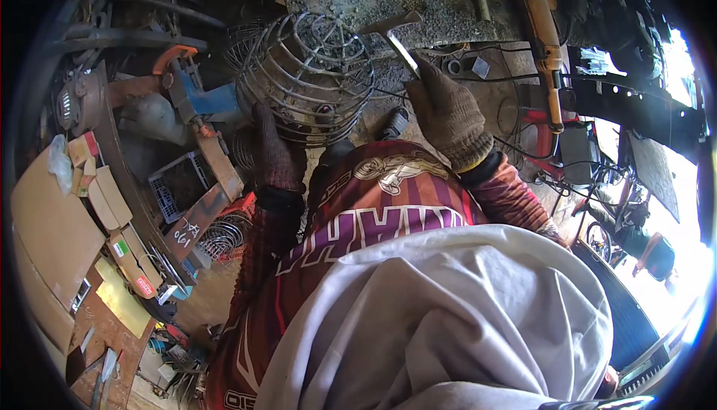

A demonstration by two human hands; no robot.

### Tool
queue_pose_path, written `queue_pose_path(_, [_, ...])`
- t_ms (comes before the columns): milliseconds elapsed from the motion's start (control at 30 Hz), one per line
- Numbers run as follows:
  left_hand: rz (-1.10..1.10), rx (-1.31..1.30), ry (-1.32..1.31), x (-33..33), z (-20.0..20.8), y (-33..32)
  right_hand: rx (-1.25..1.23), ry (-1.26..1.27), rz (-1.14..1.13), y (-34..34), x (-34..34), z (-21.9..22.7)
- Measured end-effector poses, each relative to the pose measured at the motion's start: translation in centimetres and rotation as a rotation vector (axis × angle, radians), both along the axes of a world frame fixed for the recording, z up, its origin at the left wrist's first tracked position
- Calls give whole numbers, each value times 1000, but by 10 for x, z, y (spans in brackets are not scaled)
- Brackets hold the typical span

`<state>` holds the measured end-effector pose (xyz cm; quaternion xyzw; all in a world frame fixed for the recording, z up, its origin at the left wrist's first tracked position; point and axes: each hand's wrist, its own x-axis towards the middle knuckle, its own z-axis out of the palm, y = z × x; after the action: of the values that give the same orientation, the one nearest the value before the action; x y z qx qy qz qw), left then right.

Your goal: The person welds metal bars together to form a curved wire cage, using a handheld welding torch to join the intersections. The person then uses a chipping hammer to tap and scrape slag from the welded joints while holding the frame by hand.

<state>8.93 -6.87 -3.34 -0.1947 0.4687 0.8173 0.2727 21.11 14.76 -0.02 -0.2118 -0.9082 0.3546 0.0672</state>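
A round cage of bent metal rods, with rings stacked around it, is in front of my body at the bench's near edge. My left hand, in a dark knitted work glove, grips the cage at its lower left side; part of its fingers is hidden. In my gloved right hand is a hammer with a narrow metal handle, closed in the fingers. The hammer's head is raised beside the cage's upper right, and I cannot tell whether it touches the rods.
Dark grit and a loose rod cover the workbench ahead. An orange angle grinder lies to the right with its cable. On the left are a blue clamp-like tool, cardboard boxes and more coiled wire frames. Another person is at far right.
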Motion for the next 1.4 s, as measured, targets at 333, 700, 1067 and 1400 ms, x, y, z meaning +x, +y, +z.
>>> queue_pose_path(333, [-17, 11, 74, 0, -25, -15, -115, 120, -4, -1, -4, 15])
queue_pose_path(700, [142, 300, 45, -20, -8, -20, -654, 159, -374, 22, 21, -13])
queue_pose_path(1067, [-33, 553, 250, -43, 10, -37, -619, 171, -362, 20, 25, -31])
queue_pose_path(1400, [-505, -749, 1323, -87, 99, -35, -847, 152, -541, 38, 33, -25])
